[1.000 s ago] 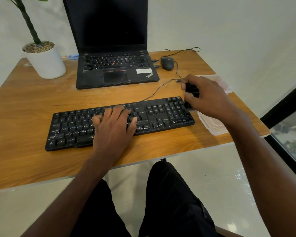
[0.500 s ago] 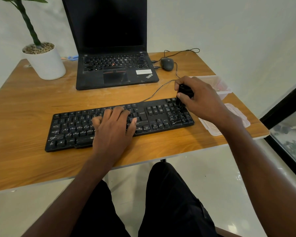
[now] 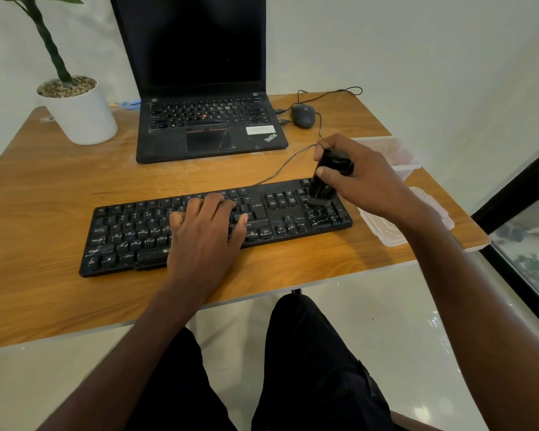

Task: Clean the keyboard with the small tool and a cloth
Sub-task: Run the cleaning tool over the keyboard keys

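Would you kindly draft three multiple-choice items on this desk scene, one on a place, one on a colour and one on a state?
1. Where does the small tool touch the keyboard?
A. left end
B. middle
C. right end, at the number pad

2. What colour is the plant pot?
A. white
B. red
C. black

3. What state is the laptop in?
A. lid closed
C. lid open, screen lit
B. lid open, screen dark

Answers: 1 C, the right hand grips the tool with its brush end down on the keys there, while the left hand presses the middle keys. 2 A, the pot is plain white. 3 B, the lid stands up and the screen shows only black.
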Motion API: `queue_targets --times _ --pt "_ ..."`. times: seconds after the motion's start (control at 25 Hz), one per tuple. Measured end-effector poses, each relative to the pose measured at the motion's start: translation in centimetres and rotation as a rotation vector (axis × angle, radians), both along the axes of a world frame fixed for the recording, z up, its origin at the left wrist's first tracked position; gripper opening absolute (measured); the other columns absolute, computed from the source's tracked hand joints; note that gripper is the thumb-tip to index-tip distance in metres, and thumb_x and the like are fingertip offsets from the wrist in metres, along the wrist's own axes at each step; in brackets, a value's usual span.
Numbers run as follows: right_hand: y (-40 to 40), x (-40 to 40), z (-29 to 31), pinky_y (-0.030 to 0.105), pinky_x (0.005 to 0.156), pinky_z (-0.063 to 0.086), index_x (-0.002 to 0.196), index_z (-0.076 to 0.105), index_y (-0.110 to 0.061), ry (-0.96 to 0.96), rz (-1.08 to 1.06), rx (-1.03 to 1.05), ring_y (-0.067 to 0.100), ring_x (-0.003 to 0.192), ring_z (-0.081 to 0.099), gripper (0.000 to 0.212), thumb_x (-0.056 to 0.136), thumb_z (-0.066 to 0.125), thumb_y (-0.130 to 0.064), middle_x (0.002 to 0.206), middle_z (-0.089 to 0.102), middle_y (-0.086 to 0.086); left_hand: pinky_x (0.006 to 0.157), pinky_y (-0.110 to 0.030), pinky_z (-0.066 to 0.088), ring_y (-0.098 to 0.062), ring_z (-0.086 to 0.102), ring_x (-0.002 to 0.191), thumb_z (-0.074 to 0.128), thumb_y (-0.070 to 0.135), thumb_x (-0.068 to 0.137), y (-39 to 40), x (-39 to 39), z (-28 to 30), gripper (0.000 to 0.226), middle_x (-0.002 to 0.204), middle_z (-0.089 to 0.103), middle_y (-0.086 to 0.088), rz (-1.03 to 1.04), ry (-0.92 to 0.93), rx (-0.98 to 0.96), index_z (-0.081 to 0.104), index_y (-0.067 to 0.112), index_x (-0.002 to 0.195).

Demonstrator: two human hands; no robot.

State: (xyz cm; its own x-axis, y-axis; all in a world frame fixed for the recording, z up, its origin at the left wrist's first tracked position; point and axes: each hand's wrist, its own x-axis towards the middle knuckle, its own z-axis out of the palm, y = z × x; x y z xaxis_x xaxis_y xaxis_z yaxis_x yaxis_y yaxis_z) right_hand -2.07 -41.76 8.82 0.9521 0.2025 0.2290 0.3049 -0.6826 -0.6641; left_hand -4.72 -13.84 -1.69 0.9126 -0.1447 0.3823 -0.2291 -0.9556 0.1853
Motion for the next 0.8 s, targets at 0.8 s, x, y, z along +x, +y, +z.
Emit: queue_targets --times 0.8 --pt "1.2 -1.1 -1.1 0.041 0.074 0.060 0.115 0.055 -0.042 -0.211 -0.147 -0.103 0.014 0.096 0.062 0.020 0.099 0.060 -0.031 0.106 0.062 -0.007 0.092 -0.036 0.024 -0.018 0.056 0.112 0.041 0.047 0.105 0.2 -0.5 0.5 0.040 0.127 0.063 0.002 -0.027 -0.080 -0.093 0.063 0.022 0.127"
